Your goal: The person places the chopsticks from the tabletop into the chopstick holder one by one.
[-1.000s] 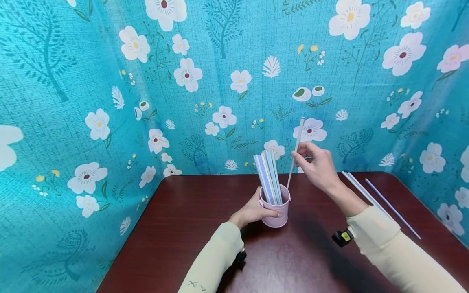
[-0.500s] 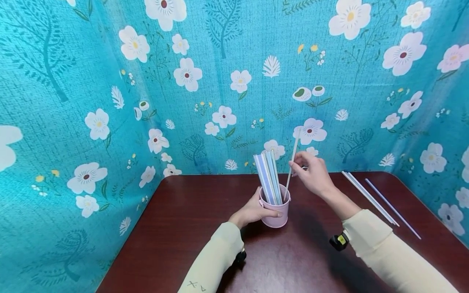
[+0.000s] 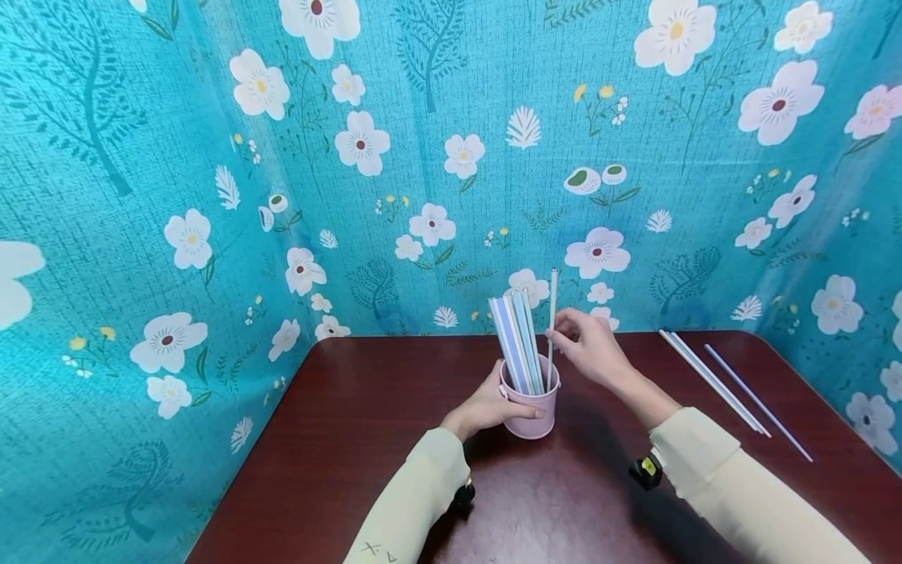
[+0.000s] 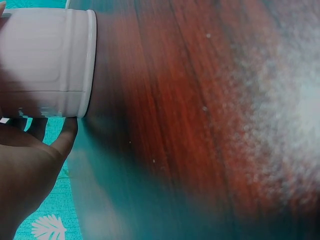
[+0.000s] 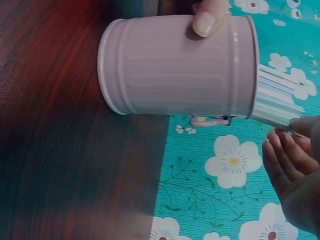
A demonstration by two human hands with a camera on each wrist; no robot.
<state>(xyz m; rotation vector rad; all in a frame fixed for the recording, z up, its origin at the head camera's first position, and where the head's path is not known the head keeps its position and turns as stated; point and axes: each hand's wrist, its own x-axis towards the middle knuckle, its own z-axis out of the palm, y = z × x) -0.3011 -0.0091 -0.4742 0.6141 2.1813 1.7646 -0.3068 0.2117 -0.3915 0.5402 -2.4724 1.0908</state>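
A small pink metal bucket (image 3: 532, 423) stands upright on the dark wooden table, with several pale blue, white and lilac-striped straws (image 3: 517, 341) leaning left inside it. My left hand (image 3: 486, 405) holds the bucket from its left side, thumb across the front. Between thumb and fingertips, my right hand (image 3: 590, 346) pinches one pale straw (image 3: 553, 301). That straw is nearly upright, its lower end inside the bucket by the right rim. In the right wrist view, the right hand (image 5: 295, 165) is beside the straws' protruding ends; the left thumb (image 5: 206, 22) presses the bucket's wall.
On the table's right side lie a few pale straws (image 3: 715, 382) close together and one lilac straw (image 3: 757, 402) apart from them. A teal flowered cloth (image 3: 437, 157) hangs behind and beside the reddish-brown table (image 3: 395, 376).
My right hand has moved down and left, lowering the pale straw into the bucket and tilting it more upright. The left hand and bucket have stayed in place.
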